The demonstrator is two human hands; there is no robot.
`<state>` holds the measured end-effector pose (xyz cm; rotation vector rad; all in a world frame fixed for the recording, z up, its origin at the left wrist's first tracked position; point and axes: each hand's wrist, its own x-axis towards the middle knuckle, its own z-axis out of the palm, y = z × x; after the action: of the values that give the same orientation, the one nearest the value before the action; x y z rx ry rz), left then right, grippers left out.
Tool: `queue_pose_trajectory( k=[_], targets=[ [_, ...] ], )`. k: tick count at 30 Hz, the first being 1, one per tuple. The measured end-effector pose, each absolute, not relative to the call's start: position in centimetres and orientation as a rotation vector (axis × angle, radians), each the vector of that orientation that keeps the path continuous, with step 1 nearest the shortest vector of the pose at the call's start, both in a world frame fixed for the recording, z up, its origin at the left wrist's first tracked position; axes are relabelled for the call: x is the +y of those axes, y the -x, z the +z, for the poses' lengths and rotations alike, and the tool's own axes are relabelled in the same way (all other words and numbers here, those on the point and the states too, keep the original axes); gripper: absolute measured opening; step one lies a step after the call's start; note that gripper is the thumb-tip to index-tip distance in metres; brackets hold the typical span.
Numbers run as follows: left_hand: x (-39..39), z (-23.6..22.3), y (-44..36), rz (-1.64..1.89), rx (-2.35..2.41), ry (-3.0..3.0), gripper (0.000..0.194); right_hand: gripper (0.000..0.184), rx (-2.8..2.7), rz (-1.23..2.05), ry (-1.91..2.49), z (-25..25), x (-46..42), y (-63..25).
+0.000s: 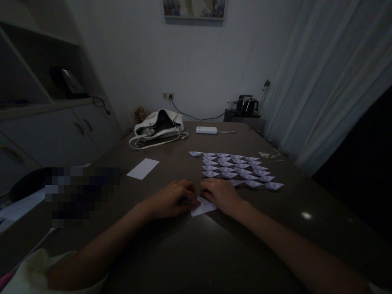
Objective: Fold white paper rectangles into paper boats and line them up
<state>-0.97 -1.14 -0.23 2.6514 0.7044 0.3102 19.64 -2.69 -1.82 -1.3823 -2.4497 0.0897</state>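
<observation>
Head view. Boats: several rows, folded, seemingly complete. Paper: one, partly folded, on the table; left hand pinching its edge, right hand touching it, grip impossible to tell. Sheet: one, flat, still unfolded.

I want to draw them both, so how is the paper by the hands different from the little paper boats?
The paper is partly folded and mostly flat, while the paper boats have pointed ends and a raised middle. The paper is under the left hand and right hand; most boats sit untouched in rows beyond. Both are whitish paper on the table.
</observation>
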Motion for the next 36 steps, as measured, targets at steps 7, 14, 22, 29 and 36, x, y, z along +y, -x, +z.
queue_pose_trajectory(
  k=[7,14,22,29,36],
  targets=[
    [-1.2,-0.1,1.0,0.314,0.703,-2.653,0.015,0.007,-2.513,0.045,1.398,-1.2,-2.9,-19.7],
    [-1.3,0.1,0.9,0.284,0.733,-2.644,0.016,0.010,-2.566,0.037,1.385,-0.7,-3.0,-20.1],
    [-1.3,0.1,1.0,0.289,0.731,-2.641,0.017,0.008,-2.608,0.060,1.409,0.0,-3.4,-20.5],
    [-1.4,0.3,0.8,0.280,0.746,-2.639,0.017,0.005,-2.641,0.075,1.494,1.1,-3.9,-21.1],
    [-1.3,0.2,0.9,0.281,0.741,-2.635,0.017,0.004,-2.618,0.155,1.555,1.5,-4.2,-21.8]
  ],
)
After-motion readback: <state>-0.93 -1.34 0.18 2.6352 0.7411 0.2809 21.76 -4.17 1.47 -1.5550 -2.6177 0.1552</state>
